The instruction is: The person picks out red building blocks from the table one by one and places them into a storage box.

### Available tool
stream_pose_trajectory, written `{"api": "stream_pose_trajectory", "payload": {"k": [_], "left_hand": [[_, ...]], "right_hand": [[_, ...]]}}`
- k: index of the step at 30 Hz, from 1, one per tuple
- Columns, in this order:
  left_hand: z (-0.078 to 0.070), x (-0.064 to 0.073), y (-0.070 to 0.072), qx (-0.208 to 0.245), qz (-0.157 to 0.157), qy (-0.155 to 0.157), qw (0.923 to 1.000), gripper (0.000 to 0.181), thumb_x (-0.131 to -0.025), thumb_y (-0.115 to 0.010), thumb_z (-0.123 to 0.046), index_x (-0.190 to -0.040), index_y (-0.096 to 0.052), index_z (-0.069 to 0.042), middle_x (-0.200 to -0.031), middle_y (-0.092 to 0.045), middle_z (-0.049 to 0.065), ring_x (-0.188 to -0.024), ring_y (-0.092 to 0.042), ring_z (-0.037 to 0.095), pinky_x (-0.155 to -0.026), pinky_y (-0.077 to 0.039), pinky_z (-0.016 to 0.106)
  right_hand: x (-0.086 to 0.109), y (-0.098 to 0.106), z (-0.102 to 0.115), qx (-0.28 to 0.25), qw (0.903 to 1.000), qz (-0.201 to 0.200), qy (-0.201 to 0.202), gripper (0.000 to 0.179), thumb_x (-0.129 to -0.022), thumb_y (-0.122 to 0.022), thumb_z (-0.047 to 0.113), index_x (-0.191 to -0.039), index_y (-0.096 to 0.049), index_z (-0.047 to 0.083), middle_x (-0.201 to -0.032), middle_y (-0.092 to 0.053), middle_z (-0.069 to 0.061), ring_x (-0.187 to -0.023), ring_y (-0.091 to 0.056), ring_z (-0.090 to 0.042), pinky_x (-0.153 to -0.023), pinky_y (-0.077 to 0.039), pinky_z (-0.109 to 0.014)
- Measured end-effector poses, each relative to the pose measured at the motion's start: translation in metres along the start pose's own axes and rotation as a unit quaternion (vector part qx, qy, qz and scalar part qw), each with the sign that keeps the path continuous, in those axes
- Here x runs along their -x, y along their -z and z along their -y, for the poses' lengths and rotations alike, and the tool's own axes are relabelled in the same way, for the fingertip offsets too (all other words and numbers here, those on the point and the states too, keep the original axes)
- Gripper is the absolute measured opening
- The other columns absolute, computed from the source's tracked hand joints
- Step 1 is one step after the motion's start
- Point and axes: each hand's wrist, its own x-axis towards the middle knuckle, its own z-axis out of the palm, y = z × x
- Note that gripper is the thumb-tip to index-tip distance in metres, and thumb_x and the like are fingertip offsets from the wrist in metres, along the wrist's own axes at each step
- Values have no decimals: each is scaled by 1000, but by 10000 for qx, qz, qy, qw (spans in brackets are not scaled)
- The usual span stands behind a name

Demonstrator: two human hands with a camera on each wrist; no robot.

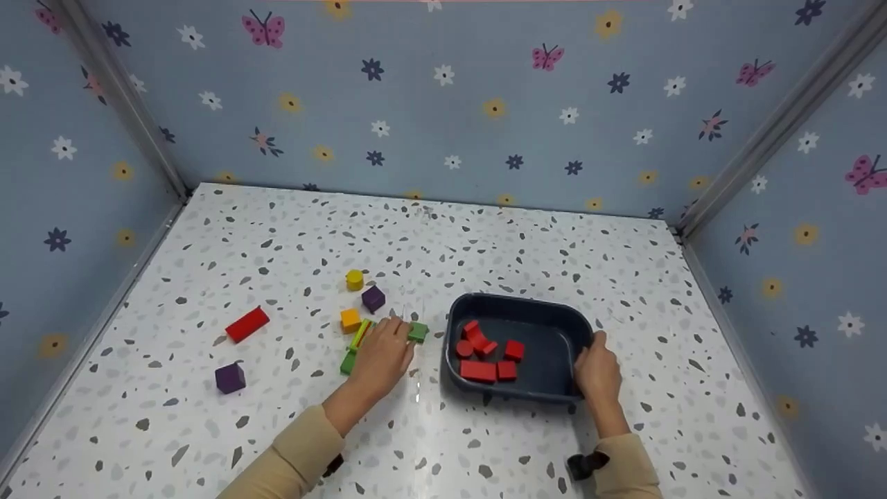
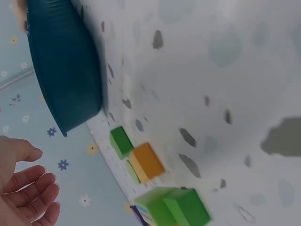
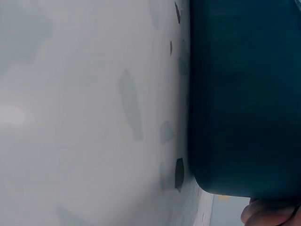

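Observation:
My left hand (image 1: 381,352) is over a small group of blocks, its fingers loosely bent with nothing in them in the left wrist view. Around it lie a green block (image 1: 418,332), a yellow-green striped block (image 1: 359,335), another green block (image 1: 348,362) and an orange block (image 1: 350,320). At the right, my right hand (image 1: 599,371) grips the rim of a dark blue tub (image 1: 547,314). Inside the tub are several red blocks (image 1: 478,371), among them a curved piece (image 1: 475,335) and a round one (image 1: 464,348).
Behind the left hand are a purple cube (image 1: 373,299) and a yellow cylinder (image 1: 355,280). Farther left lie a red block (image 1: 247,324) and another purple cube (image 1: 230,378). Flower-patterned walls (image 1: 443,104) enclose the speckled table (image 1: 277,229) at the back and both sides.

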Motion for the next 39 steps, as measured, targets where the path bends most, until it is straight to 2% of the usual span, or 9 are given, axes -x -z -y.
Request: {"api": "stream_pose_trajectory", "payload": {"k": [3,9,13,19,26,29,32,39], "left_hand": [[10,5,0,-81,119,149,9998,20,-81,-61,-12,-97,-58,0,-89,-53,9,-83,-50,23,-75,-43,36],[34,13,0,-224,37,318,9992,21,-80,-62,-10,-97,-57,2,-89,-52,10,-84,-50,25,-73,-42,38],[52,18,4,-229,79,656,9976,25,-80,-62,-11,-100,-56,2,-94,-53,12,-87,-50,27,-72,-43,40],[77,24,11,-365,473,1227,9906,31,-80,-64,-12,-103,-53,5,-97,-52,17,-89,-49,30,-75,-42,43],[103,31,15,-502,912,1667,9805,43,-80,-64,-13,-111,-46,11,-105,-47,25,-96,-46,36,-80,-41,48],[114,34,19,-429,944,1865,9770,47,-80,-63,-13,-114,-43,13,-107,-45,28,-98,-44,39,-81,-40,51],[127,36,24,-328,833,2042,9748,47,-80,-62,-11,-113,-42,16,-107,-42,31,-97,-43,42,-80,-39,53],[152,42,29,-281,795,2294,9697,47,-78,-62,-8,-109,-39,21,-102,-40,34,-94,-42,46,-77,-38,55]], "right_hand": [[1,0,0,4,10000,16,-3,20,-89,-41,8,-107,-39,-1,-85,-56,-30,-73,-57,-41,-55,-42,-50],[1,1,-1,-43,10000,-18,56,21,-88,-41,7,-107,-38,-2,-85,-55,-31,-73,-56,-43,-55,-42,-51],[1,1,-1,-49,9998,-131,140,21,-87,-42,7,-106,-39,-2,-84,-55,-31,-71,-56,-43,-53,-41,-51],[2,0,-2,7,9996,-197,212,19,-88,-42,6,-105,-40,-1,-80,-56,-29,-63,-56,-39,-47,-41,-47],[3,0,-2,-20,9996,-184,196,20,-88,-42,7,-105,-39,-1,-82,-56,-29,-66,-56,-40,-49,-41,-48],[4,1,-1,-8,9996,-212,199,21,-87,-43,6,-106,-39,-2,-81,-56,-30,-66,-56,-41,-49,-41,-49],[4,2,-1,6,9996,-220,188,22,-87,-43,6,-106,-39,-2,-81,-56,-30,-66,-56,-42,-49,-41,-49],[3,1,-1,25,9996,-202,212,22,-87,-43,6,-107,-39,-3,-81,-55,-31,-67,-56,-43,-50,-41,-50]]}}
